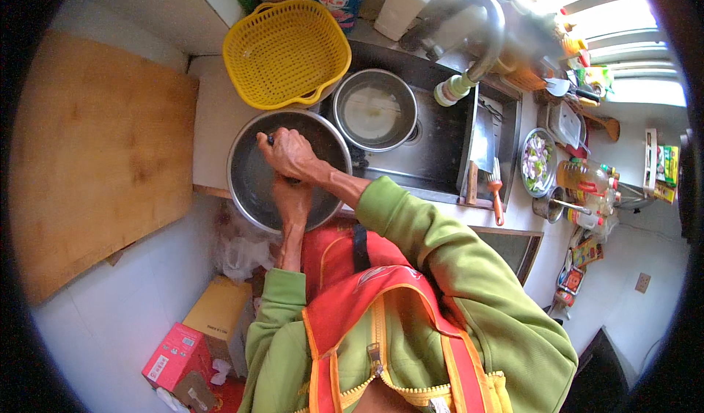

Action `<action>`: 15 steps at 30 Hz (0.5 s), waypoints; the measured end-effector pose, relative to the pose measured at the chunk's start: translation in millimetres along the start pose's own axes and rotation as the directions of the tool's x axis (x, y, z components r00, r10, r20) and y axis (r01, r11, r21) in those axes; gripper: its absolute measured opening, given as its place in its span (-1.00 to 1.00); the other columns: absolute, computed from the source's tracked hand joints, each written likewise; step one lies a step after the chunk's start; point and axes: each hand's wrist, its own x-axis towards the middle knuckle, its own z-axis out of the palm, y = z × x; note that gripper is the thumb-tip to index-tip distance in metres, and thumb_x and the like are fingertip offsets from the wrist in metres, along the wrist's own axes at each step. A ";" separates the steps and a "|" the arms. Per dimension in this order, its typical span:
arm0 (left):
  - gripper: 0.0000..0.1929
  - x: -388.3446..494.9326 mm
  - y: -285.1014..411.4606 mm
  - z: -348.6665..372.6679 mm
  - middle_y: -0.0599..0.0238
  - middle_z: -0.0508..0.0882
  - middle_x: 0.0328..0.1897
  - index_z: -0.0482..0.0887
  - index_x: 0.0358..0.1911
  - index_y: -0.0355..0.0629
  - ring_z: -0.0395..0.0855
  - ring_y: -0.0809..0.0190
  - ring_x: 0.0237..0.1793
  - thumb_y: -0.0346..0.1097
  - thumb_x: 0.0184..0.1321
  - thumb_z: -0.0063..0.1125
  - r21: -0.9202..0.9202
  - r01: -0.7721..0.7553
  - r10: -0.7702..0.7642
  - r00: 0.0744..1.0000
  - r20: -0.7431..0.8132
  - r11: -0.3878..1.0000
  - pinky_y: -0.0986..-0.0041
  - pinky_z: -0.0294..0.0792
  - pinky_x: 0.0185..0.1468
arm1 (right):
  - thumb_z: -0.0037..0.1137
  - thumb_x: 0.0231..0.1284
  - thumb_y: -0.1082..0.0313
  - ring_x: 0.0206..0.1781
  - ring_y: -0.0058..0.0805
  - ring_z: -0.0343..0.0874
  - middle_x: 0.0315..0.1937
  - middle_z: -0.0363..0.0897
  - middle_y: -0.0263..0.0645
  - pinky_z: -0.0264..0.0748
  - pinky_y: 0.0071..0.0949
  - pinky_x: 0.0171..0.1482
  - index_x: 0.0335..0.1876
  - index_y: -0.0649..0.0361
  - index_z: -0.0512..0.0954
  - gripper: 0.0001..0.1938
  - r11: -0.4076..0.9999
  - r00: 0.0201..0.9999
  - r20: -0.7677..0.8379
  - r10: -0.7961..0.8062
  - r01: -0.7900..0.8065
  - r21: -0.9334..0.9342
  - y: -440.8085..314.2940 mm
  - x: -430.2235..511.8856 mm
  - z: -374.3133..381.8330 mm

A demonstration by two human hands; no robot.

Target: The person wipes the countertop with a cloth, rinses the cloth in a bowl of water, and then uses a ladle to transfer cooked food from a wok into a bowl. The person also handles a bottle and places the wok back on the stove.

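Both hands are over a large round metal basin (250, 193) at the left end of the sink. My right hand (289, 149) is curled around something small and dark, of which only a bit shows by the thumb; what it is cannot be told. Below it, touching, my left hand (292, 198) reaches into the basin, its fingers hidden under the right hand. A smaller metal pot (374, 110) with cloudy liquid stands in the sink beside the basin. A yellow plastic basket (289, 53) is just behind the basin.
The faucet (487, 33) arches over the sink (440, 132). A cleaver (482, 143) and an orange-handled brush (495, 187) lie at its right. Farther right are a bowl of cut vegetables (537, 163) and oil bottles (583, 176). A wooden board (104, 154) stands left.
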 end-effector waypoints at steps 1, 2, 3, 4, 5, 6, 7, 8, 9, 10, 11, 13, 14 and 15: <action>-0.50 1.1 -0.3 -0.5 0.12 0.69 -0.15 0.49 0.04 -0.27 0.63 0.26 -0.14 -0.24 0.05 0.36 0.017 -0.008 0.008 1.000 0.027 1.000 0.42 0.46 -0.05 | -0.07 0.33 -0.06 -0.24 0.30 0.60 -0.46 0.54 0.38 0.58 0.03 -0.16 -0.44 0.47 0.61 -0.41 1.000 1.000 -0.018 -0.008 0.008 -0.010 2.0 1.0 2.9; -0.51 1.9 -0.2 -0.5 0.09 0.70 -0.16 0.49 0.03 -0.27 0.65 0.24 -0.15 -0.23 0.06 0.35 0.102 0.031 -0.034 0.999 0.020 0.994 0.39 0.47 -0.06 | -0.07 0.33 -0.05 -0.26 0.29 0.60 -0.46 0.54 0.38 0.58 0.03 -0.17 -0.45 0.47 0.61 -0.42 1.000 0.999 -0.037 -0.015 0.015 -0.020 4.5 1.1 5.4; -0.52 2.2 0.1 -1.3 0.06 0.71 -0.17 0.48 0.03 -0.27 0.67 0.23 -0.15 -0.23 0.07 0.34 0.187 0.071 -0.073 0.997 0.005 0.980 0.36 0.48 -0.08 | -0.07 0.33 -0.04 -0.27 0.29 0.61 -0.47 0.54 0.37 0.59 0.02 -0.19 -0.45 0.47 0.61 -0.43 0.999 0.998 -0.053 -0.025 0.024 -0.031 5.4 1.2 7.2; -0.53 2.7 0.2 -2.7 0.04 0.72 -0.18 0.48 0.02 -0.27 0.69 0.21 -0.16 -0.23 0.09 0.32 0.270 0.109 -0.110 0.994 -0.012 0.957 0.33 0.49 -0.09 | -0.07 0.33 -0.01 -0.28 0.27 0.62 -0.48 0.54 0.36 0.59 0.03 -0.21 -0.47 0.46 0.62 -0.44 0.998 0.997 -0.055 -0.063 0.062 -0.008 9.2 2.6 9.8; -0.55 4.4 -11.7 -3.4 0.02 0.72 -0.20 0.47 0.01 -0.27 0.71 0.18 -0.17 -0.24 0.09 0.31 0.302 0.087 -0.089 0.996 -0.007 0.949 0.30 0.50 -0.12 | -0.05 0.31 0.00 -0.32 0.26 0.62 -0.49 0.55 0.32 0.60 0.04 -0.24 -0.47 0.43 0.60 -0.48 0.997 0.994 -0.082 -0.071 0.070 -0.016 13.7 4.4 13.6; -0.56 5.9 -33.3 -4.4 -0.01 0.73 -0.22 0.47 -0.01 -0.26 0.72 0.14 -0.19 -0.25 0.09 0.31 0.334 0.068 -0.069 0.998 -0.008 0.940 0.27 0.50 -0.15 | -0.02 0.29 0.02 -0.35 0.24 0.62 -0.50 0.56 0.29 0.60 0.04 -0.26 -0.48 0.39 0.58 -0.51 0.996 0.991 -0.103 -0.084 0.082 -0.024 17.9 6.0 20.8; -0.58 7.0 -37.7 -3.4 -0.03 0.74 -0.24 0.46 -0.02 -0.26 0.74 0.11 -0.20 -0.25 0.10 0.30 0.367 0.045 -0.048 0.999 0.000 0.929 0.25 0.51 -0.18 | 0.01 0.27 0.03 -0.38 0.22 0.63 -0.51 0.57 0.25 0.60 0.05 -0.29 -0.49 0.35 0.57 -0.55 0.996 0.987 -0.130 -0.090 0.087 -0.031 19.2 6.2 23.9; -0.58 6.8 -42.0 -3.1 -0.03 0.74 -0.27 0.46 -0.04 -0.26 0.74 0.07 -0.21 -0.25 0.10 0.30 0.389 0.029 -0.033 0.999 0.002 0.921 0.24 0.51 -0.20 | 0.00 0.27 0.06 -0.43 0.20 0.62 -0.54 0.57 0.22 0.59 0.06 -0.33 -0.53 0.34 0.55 -0.56 0.993 0.974 -0.202 -0.101 0.087 -0.076 20.0 4.8 28.3; -0.59 5.7 -37.7 -3.3 -0.04 0.74 -0.30 0.46 -0.05 -0.26 0.75 0.04 -0.22 -0.24 0.10 0.30 0.412 0.014 -0.018 1.000 0.007 0.911 0.23 0.51 -0.23 | 0.00 0.27 0.06 -0.44 0.20 0.62 -0.55 0.57 0.22 0.59 0.06 -0.33 -0.53 0.33 0.54 -0.56 0.994 0.975 -0.199 -0.099 0.087 -0.069 19.7 4.5 29.1; -0.59 4.6 -34.9 -3.2 -0.04 0.74 -0.33 0.45 -0.06 -0.25 0.76 0.00 -0.23 -0.23 0.10 0.30 0.434 -0.002 -0.003 1.000 0.011 0.901 0.21 0.51 -0.26 | -0.01 0.27 0.07 -0.45 0.20 0.61 -0.55 0.56 0.21 0.59 0.06 -0.33 -0.54 0.33 0.54 -0.57 0.994 0.976 -0.197 -0.097 0.086 -0.062 19.9 4.5 29.2; -0.58 4.7 -40.5 -3.7 -0.03 0.73 -0.33 0.45 -0.06 -0.26 0.75 0.00 -0.24 -0.23 0.09 0.31 0.441 -0.015 0.010 1.000 0.015 0.897 0.22 0.51 -0.26 | -0.01 0.26 0.07 -0.46 0.21 0.61 -0.56 0.56 0.21 0.59 0.06 -0.33 -0.55 0.33 0.53 -0.57 0.995 0.976 -0.194 -0.095 0.086 -0.054 21.8 3.6 28.1; -0.57 8.2 -44.5 -5.7 -0.02 0.73 -0.34 0.44 -0.06 -0.26 0.75 0.01 -0.25 -0.22 0.09 0.31 0.454 -0.042 0.040 0.999 0.013 0.890 0.23 0.50 -0.27 | -0.09 0.32 0.06 -0.32 0.26 0.63 -0.48 0.57 0.32 0.61 0.03 -0.20 -0.47 0.43 0.61 -0.50 0.997 0.991 -0.113 -0.067 0.062 -0.048 16.6 -0.2 21.0; -0.59 6.4 -46.6 -5.9 -0.02 0.73 -0.35 0.45 -0.08 -0.27 0.75 0.01 -0.26 -0.23 0.09 0.31 0.431 -0.077 0.077 0.997 0.018 0.899 0.23 0.50 -0.27 | -0.09 0.32 0.06 -0.33 0.26 0.63 -0.48 0.57 0.32 0.61 0.03 -0.21 -0.48 0.43 0.61 -0.50 0.997 0.992 -0.105 -0.069 0.066 -0.036 15.3 -1.2 20.5; -0.60 3.5 -31.7 -6.5 -0.01 0.73 -0.36 0.46 -0.10 -0.28 0.75 0.02 -0.28 -0.24 0.08 0.32 0.409 -0.112 0.113 0.993 0.022 0.906 0.22 0.50 -0.26 | -0.09 0.32 0.06 -0.33 0.26 0.63 -0.49 0.57 0.32 0.60 0.03 -0.21 -0.48 0.43 0.61 -0.50 0.997 0.993 -0.097 -0.070 0.069 -0.020 14.7 -1.2 21.2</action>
